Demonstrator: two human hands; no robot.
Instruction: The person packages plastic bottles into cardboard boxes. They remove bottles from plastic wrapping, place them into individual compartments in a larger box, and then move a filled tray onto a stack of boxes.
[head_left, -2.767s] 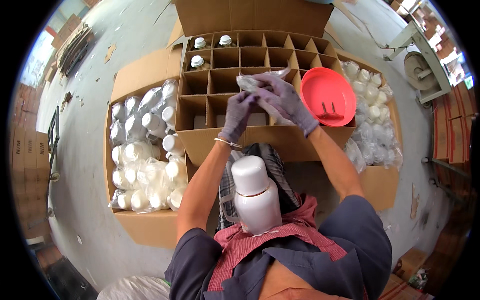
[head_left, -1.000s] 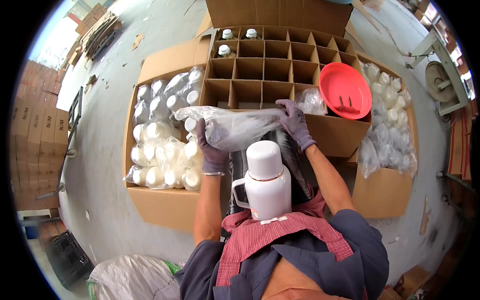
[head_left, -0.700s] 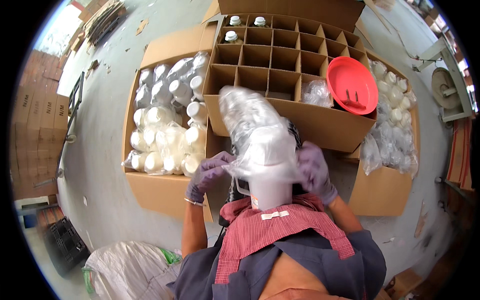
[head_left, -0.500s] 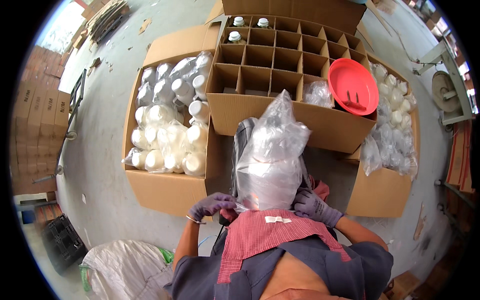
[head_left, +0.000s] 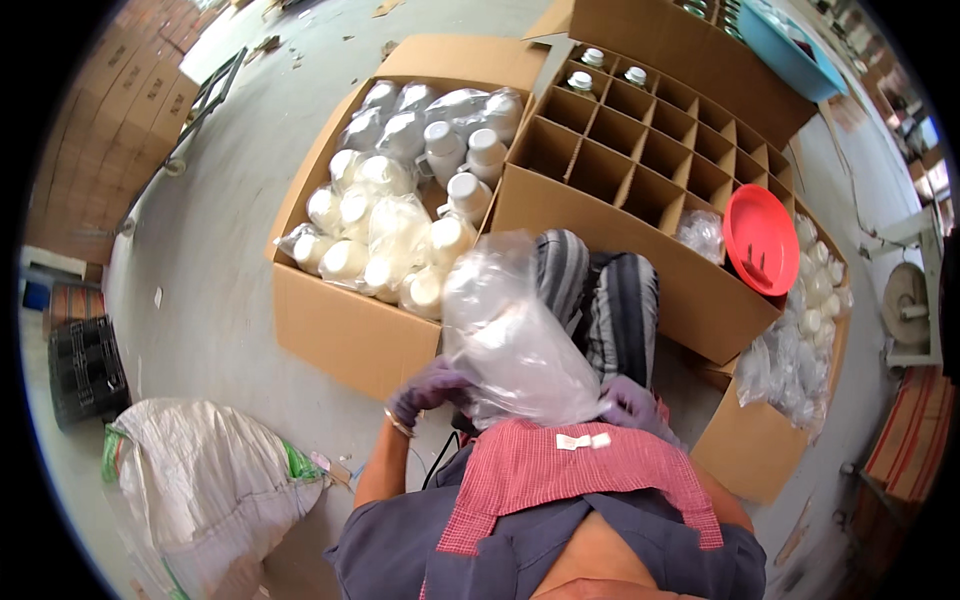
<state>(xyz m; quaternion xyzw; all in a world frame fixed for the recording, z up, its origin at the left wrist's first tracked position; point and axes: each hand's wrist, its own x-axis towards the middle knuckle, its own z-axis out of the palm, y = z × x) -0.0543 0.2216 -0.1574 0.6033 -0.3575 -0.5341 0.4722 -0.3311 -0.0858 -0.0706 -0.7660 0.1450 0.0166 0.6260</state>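
Observation:
A large clear plastic bag [head_left: 520, 340] lies over my lap, its closed end tilted up and to the left. Something pale and rounded shows faintly through the film; its kind cannot be made out. My left hand [head_left: 432, 388], in a purple glove, has its fingers curled at the bag's lower left edge. On the other side my gloved right hand [head_left: 635, 405] pinches the lower right corner. Past the bag's tip, white jugs with caps [head_left: 443, 150] fill an open carton [head_left: 350, 335] on the left, several of them wrapped in clear plastic.
Ahead stands a divided carton [head_left: 620, 260] with three white-capped bottles [head_left: 592, 57] in its far cells. A red bowl [head_left: 760, 225] rests on its right corner. More wrapped white pieces [head_left: 800, 350] fill a carton at right. A white sack [head_left: 215, 480] lies at lower left.
The bag has swung from upright to leaning left, near the left carton, with both hands still at its lower edge. The view has turned, shifting the cartons rightward.

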